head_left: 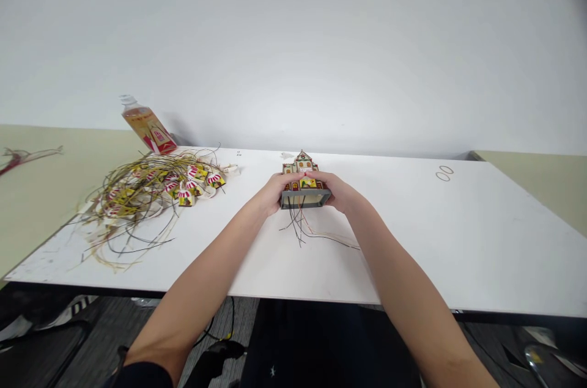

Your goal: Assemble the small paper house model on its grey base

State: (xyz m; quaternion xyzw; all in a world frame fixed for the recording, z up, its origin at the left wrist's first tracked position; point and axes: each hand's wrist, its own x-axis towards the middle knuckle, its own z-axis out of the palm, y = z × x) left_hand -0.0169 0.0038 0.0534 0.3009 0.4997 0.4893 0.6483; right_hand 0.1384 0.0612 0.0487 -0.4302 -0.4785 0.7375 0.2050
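Observation:
A small painted model house (302,163) with a grey hollow base lies tipped back on the white table, its open underside facing me. My left hand (274,191) grips its left side, and my right hand (340,191) grips the right side. Both thumbs press toward the middle of the front, by a small yellow piece (307,183). Thin black, red and pale wires (300,226) trail from the base onto the tabletop toward my right forearm. My fingertips behind the house are hidden.
To the left lies a tangled pile of wires (137,192) with several small red-and-white-topped pieces (186,195). Behind it a bottle (151,127) with amber liquid stands near the wall. Two thin rings (444,173) lie at right. Red strands (27,157) rest at far left.

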